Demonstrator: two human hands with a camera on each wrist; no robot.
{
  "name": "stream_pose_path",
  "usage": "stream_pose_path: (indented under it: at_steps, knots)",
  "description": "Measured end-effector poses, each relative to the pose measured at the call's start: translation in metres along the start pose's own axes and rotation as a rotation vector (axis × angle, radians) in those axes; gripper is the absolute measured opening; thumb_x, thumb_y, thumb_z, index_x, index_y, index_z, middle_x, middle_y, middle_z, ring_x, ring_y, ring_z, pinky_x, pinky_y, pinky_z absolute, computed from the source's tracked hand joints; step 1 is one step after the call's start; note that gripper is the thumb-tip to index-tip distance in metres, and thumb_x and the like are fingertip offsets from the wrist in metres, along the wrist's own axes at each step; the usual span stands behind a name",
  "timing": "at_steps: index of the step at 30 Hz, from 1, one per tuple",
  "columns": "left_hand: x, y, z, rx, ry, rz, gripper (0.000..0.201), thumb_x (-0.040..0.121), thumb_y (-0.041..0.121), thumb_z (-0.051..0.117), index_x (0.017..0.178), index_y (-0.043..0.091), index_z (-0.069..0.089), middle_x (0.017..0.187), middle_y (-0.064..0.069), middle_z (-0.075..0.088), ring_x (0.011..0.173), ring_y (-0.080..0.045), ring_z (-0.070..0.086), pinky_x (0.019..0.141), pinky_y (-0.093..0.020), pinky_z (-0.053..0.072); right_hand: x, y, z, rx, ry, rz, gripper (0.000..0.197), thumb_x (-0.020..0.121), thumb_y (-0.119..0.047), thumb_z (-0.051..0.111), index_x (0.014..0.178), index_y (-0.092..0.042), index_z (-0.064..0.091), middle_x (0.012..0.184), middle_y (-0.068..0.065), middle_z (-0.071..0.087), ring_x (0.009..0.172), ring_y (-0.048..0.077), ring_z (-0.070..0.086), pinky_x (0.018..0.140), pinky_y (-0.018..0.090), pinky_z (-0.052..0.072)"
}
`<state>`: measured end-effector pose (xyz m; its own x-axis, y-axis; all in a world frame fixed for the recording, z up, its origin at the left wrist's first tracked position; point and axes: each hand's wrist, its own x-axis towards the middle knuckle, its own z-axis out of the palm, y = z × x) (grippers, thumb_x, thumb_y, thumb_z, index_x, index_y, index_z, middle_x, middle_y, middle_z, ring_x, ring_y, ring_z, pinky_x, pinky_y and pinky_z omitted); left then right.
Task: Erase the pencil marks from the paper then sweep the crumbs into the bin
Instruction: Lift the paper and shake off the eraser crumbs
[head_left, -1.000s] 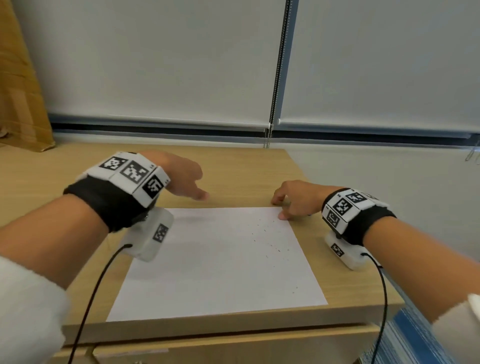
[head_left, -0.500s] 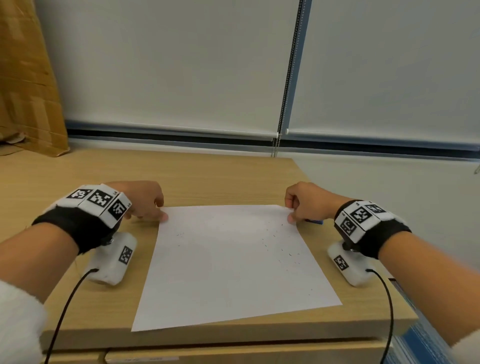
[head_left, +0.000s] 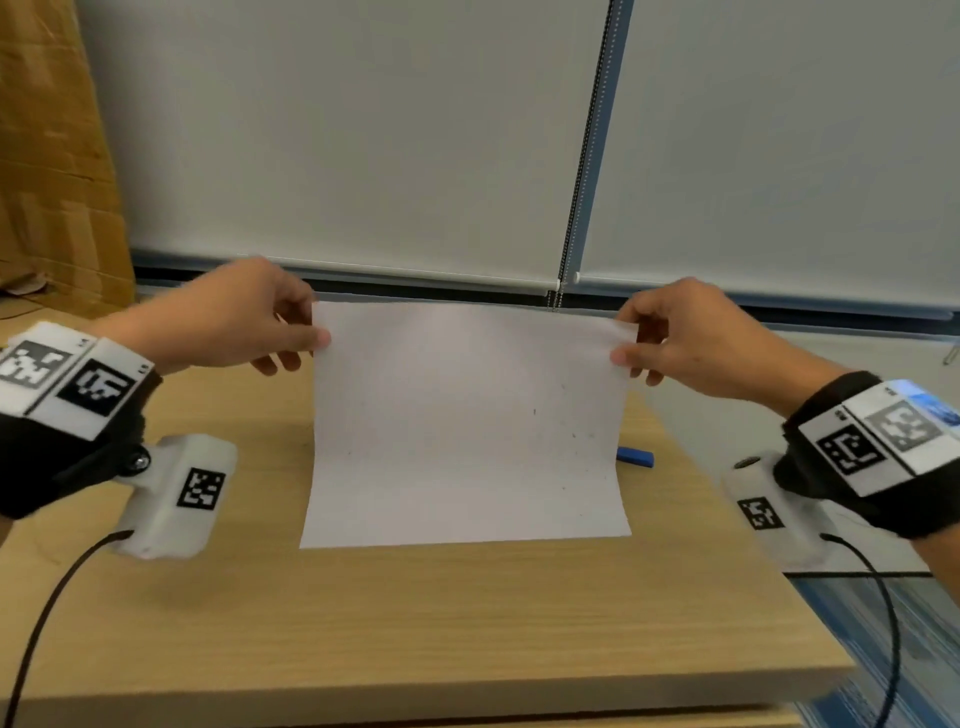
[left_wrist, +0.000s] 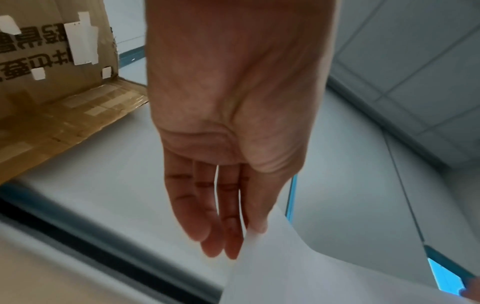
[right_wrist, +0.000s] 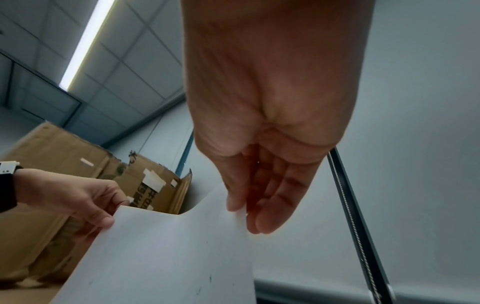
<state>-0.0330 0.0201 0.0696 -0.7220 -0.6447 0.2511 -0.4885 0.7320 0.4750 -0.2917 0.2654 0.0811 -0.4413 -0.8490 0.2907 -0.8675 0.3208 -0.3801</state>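
The white paper (head_left: 467, 426) hangs raised by its far edge, its near edge still down on the wooden table (head_left: 415, 623). My left hand (head_left: 311, 345) pinches the far left corner and my right hand (head_left: 623, 348) pinches the far right corner. Dark eraser crumbs (head_left: 574, 435) speckle the right half of the sheet. In the left wrist view my left hand (left_wrist: 249, 232) pinches the paper (left_wrist: 298, 277) between thumb and fingers. From the right wrist I see my right hand (right_wrist: 242, 211) pinching the paper (right_wrist: 168, 257) the same way. A blue eraser (head_left: 635, 457) lies on the table behind the sheet's right edge.
A brown cardboard box (head_left: 52, 156) stands at the far left of the table. Window blinds (head_left: 363, 130) with a bead chain (head_left: 582, 156) hang behind the table. The table's right edge drops to a blue floor (head_left: 883, 649). No bin is in view.
Both hands have pinched the paper's far corners and lifted them off the table, so the sheet now curves upward. The blue eraser has come into sight on the table.
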Motion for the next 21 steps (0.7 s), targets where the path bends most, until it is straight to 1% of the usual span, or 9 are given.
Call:
stream_pose_path:
  at_steps: [5, 8, 11, 12, 15, 17, 18, 19, 21]
  knots:
    - [-0.001, 0.01, -0.019, -0.029, 0.118, 0.052, 0.013, 0.087, 0.02, 0.069, 0.077, 0.012, 0.067, 0.06, -0.002, 0.069, 0.05, -0.012, 0.065, 0.05, -0.022, 0.05, 0.001, -0.005, -0.006, 0.049, 0.058, -0.016, 0.005, 0.087, -0.017, 0.068, 0.091, -0.015, 0.067, 0.077, 0.001, 0.07, 0.06, 0.009, 0.068, 0.057, 0.017, 0.054]
    - [0.0, 0.009, -0.022, -0.039, 0.137, 0.06, 0.012, 0.087, 0.019, 0.069, 0.078, 0.011, 0.066, 0.059, -0.002, 0.07, 0.051, -0.014, 0.066, 0.053, -0.029, 0.054, 0.001, -0.004, 0.001, 0.001, -0.001, -0.023, 0.002, 0.087, -0.018, 0.066, 0.089, -0.018, 0.065, 0.079, 0.0, 0.07, 0.061, 0.007, 0.069, 0.058, 0.019, 0.055]
    - [0.002, 0.008, -0.035, -0.119, 0.198, 0.083, 0.013, 0.083, 0.02, 0.07, 0.078, 0.01, 0.064, 0.059, -0.003, 0.07, 0.05, -0.018, 0.067, 0.062, -0.04, 0.058, 0.006, -0.007, -0.013, 0.034, 0.089, -0.035, 0.004, 0.088, -0.017, 0.066, 0.086, -0.02, 0.064, 0.076, 0.001, 0.07, 0.06, 0.007, 0.068, 0.06, 0.023, 0.055]
    - [0.002, 0.008, -0.039, -0.161, 0.222, 0.098, 0.014, 0.082, 0.02, 0.07, 0.079, 0.009, 0.063, 0.06, -0.004, 0.07, 0.051, -0.02, 0.068, 0.061, -0.04, 0.059, 0.007, -0.008, -0.02, 0.049, 0.127, -0.041, 0.003, 0.088, -0.017, 0.066, 0.086, -0.018, 0.064, 0.075, 0.001, 0.07, 0.059, 0.007, 0.068, 0.06, 0.023, 0.053]
    - [0.003, 0.012, -0.045, -0.263, 0.285, 0.131, 0.012, 0.087, 0.01, 0.066, 0.078, 0.007, 0.059, 0.06, -0.006, 0.07, 0.053, -0.023, 0.069, 0.051, -0.029, 0.059, 0.012, -0.009, -0.032, 0.069, 0.182, -0.052, 0.001, 0.088, -0.015, 0.066, 0.087, -0.014, 0.065, 0.073, 0.002, 0.07, 0.058, 0.007, 0.069, 0.059, 0.021, 0.05]
    - [0.005, 0.012, -0.038, -0.263, 0.26, 0.126, 0.014, 0.088, 0.008, 0.065, 0.077, 0.007, 0.057, 0.058, -0.007, 0.069, 0.056, -0.028, 0.07, 0.057, -0.039, 0.061, 0.014, -0.007, -0.026, 0.041, 0.165, -0.041, 0.001, 0.088, -0.015, 0.065, 0.088, -0.014, 0.066, 0.074, 0.002, 0.07, 0.058, 0.006, 0.068, 0.057, 0.018, 0.049]
    - [0.005, 0.01, -0.032, -0.23, 0.229, 0.113, 0.014, 0.089, 0.009, 0.065, 0.078, 0.007, 0.057, 0.058, -0.007, 0.07, 0.056, -0.027, 0.07, 0.062, -0.043, 0.061, 0.015, -0.006, -0.02, 0.017, 0.138, -0.033, 0.002, 0.089, -0.016, 0.065, 0.089, -0.014, 0.066, 0.074, 0.002, 0.07, 0.058, 0.005, 0.068, 0.057, 0.018, 0.05]
    - [0.005, 0.008, -0.024, -0.187, 0.198, 0.096, 0.013, 0.09, 0.01, 0.065, 0.079, 0.006, 0.057, 0.059, -0.006, 0.07, 0.055, -0.023, 0.07, 0.067, -0.044, 0.059, 0.014, -0.005, -0.014, -0.005, 0.103, -0.027, 0.003, 0.089, -0.016, 0.065, 0.088, -0.013, 0.065, 0.074, 0.003, 0.07, 0.059, 0.006, 0.068, 0.058, 0.018, 0.051]
    - [0.005, 0.007, -0.014, -0.142, 0.175, 0.079, 0.014, 0.09, 0.012, 0.064, 0.08, 0.005, 0.058, 0.06, -0.005, 0.071, 0.054, -0.017, 0.07, 0.067, -0.039, 0.058, 0.015, -0.005, -0.007, -0.027, 0.059, -0.026, 0.005, 0.089, -0.016, 0.065, 0.086, -0.012, 0.065, 0.074, 0.005, 0.071, 0.062, 0.009, 0.07, 0.061, 0.02, 0.053]
